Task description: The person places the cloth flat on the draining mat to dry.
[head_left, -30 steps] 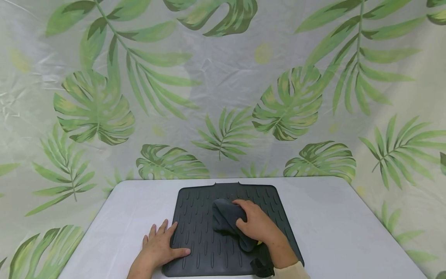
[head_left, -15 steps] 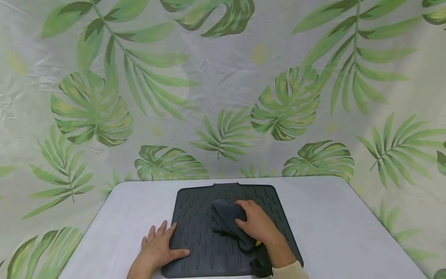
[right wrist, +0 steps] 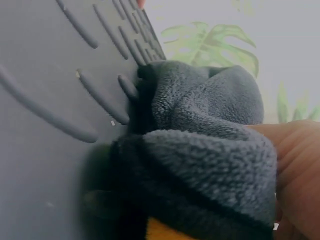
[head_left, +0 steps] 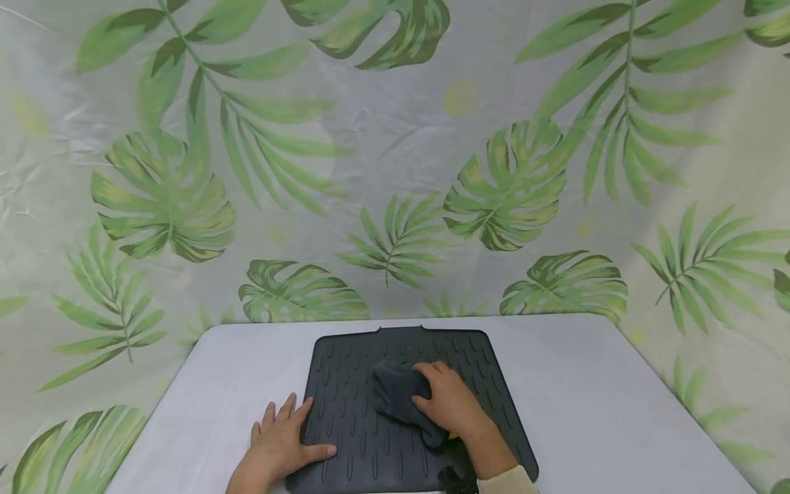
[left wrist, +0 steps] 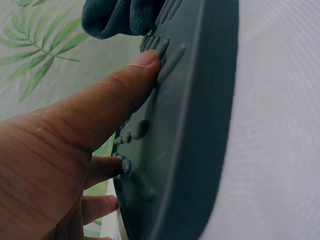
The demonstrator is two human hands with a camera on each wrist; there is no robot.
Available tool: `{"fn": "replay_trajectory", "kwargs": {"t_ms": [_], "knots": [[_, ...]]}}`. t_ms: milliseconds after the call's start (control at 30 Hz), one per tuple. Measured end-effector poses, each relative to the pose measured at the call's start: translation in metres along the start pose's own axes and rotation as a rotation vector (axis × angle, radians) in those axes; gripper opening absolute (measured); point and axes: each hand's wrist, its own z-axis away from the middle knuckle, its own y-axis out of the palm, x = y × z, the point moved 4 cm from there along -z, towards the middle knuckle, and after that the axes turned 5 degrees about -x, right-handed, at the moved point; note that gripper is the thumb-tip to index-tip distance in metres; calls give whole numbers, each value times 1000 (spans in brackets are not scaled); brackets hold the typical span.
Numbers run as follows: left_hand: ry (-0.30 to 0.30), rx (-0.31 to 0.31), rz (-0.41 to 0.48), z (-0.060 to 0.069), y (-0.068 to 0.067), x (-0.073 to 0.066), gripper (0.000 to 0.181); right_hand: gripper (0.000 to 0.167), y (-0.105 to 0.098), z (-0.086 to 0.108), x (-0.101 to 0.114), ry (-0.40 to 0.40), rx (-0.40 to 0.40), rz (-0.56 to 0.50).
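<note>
A dark ridged mat (head_left: pixel 345 439) lies flat, with a bunched dark grey cloth (head_left: pixel 400 396) on its middle. The right hand (head_left: pixel 453 405) grips the cloth from its right side, thumb and fingers curled on it. In the right wrist view the fluffy cloth (right wrist: pixel 200 165) lies against the ridged mat (right wrist: pixel 40 150), an orange patch below it. The left hand (head_left: pixel 276 442) rests spread on the mat's left edge. In the left wrist view the left hand's (left wrist: pixel 65 130) thumb presses the mat (left wrist: pixel 175 130) near its rim; the cloth (left wrist: pixel 117 17) shows above.
The mat is on a white table (head_left: pixel 586 398). Behind it hangs a pale curtain (head_left: pixel 395 137) printed with green leaves. A black band (head_left: pixel 457 480) is by the right wrist, with a cream sleeve (head_left: pixel 509 480) beside it.
The right hand has shifted slightly on the mat, and the cloth's folds have changed shape a little. The left hand has stayed in place on the mat.
</note>
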Motion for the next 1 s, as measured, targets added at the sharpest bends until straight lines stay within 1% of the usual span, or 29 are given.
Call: {"fn": "replay_trajectory", "kwargs": {"t_ms": [133,433,800,1000], "knots": [[9,-9,-2,0,-1,-2,108,52,-1,0,-2,0,-5,6],[19,-21,6,0,-2,-4,108,54,-11,0,-3,-3,-13,-25],[19,-26,-4,0,0,-1,108,50,-24,0,-3,16,-47,-50],[15,-29,11,1,-1,-3,108,49,-28,0,-5,37,-64,-45]]}}
